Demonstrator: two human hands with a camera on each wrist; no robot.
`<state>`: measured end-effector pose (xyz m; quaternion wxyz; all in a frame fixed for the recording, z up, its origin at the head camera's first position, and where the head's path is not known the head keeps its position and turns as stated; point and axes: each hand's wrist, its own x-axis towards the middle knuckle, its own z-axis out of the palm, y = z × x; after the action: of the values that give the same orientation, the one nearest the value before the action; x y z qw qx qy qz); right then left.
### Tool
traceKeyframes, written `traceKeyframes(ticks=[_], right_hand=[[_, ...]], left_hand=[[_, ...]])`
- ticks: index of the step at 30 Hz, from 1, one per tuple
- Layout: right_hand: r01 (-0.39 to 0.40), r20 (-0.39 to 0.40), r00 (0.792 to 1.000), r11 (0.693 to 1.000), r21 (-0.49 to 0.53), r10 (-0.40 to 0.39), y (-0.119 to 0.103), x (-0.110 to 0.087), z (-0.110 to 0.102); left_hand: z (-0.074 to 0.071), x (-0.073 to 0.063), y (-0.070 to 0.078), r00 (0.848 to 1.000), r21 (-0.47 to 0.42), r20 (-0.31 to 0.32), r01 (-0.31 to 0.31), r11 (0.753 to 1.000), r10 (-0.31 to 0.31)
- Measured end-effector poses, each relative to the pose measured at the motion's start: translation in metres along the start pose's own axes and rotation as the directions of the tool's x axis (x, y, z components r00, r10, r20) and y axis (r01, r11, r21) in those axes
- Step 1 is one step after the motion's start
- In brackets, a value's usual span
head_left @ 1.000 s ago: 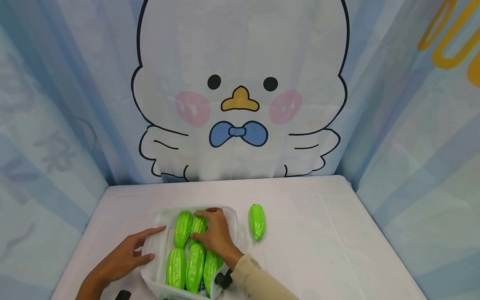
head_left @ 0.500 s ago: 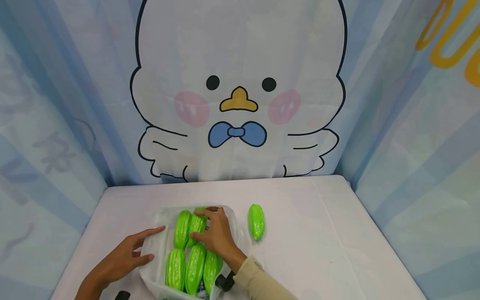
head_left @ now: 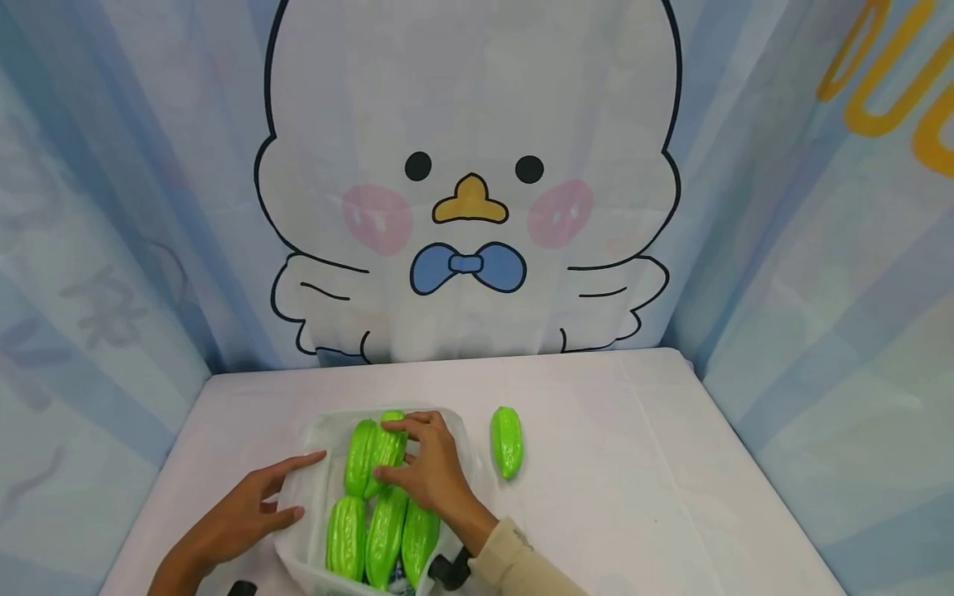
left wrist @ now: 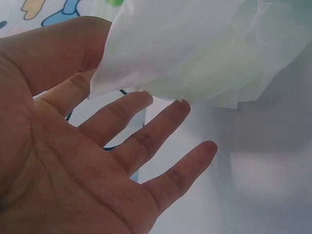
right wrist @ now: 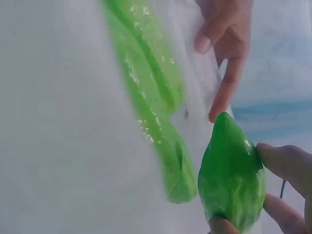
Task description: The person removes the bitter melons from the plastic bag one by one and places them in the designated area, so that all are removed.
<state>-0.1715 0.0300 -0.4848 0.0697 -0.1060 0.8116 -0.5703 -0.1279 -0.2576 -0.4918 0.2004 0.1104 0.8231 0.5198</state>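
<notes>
In the head view a white plastic-lined box (head_left: pixel 316 439) holds several shiny, ridged green gourds, such as the front-left gourd (head_left: pixel 346 538). My right hand (head_left: pixel 440 476) reaches over its back part and pinches one gourd (head_left: pixel 388 454) between thumb and fingers. That gourd sits tilted, raised a little above its neighbours; in the right wrist view the held gourd (right wrist: pixel 233 175) points upward between my fingertips. My left hand (head_left: pixel 242 513) is at the box's left side, fingers extended, touching the thin white liner (left wrist: pixel 190 53) in the left wrist view.
One more green gourd (head_left: pixel 508 443) lies on the white-covered table (head_left: pixel 596 497), right of the box. A printed curtain (head_left: pixel 469 108) with a cartoon bird rises behind the table, and curtains flank both sides. A black wrist device (head_left: pixel 450 571) is near my right sleeve.
The gourd in my right hand has risen slightly and tilted, its far end now higher against the box's back edge. My left hand has stayed beside the box.
</notes>
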Motion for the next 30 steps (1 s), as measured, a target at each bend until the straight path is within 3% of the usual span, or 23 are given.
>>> traceKeyframes(ticks=[14, 30], right_hand=[[0.036, -0.001, 0.999, 0.997, 0.064, -0.036, -0.016, -0.014, -0.016], [0.099, -0.055, 0.994, 0.994, 0.035, -0.097, -0.021, -0.023, -0.045]], left_hand=[[0.0, 0.001, -0.002, 0.999, -0.004, 0.007, -0.039, 0.999, 0.039], [0.0, 0.001, -0.002, 0.999, 0.002, 0.002, -0.038, 0.999, 0.038]])
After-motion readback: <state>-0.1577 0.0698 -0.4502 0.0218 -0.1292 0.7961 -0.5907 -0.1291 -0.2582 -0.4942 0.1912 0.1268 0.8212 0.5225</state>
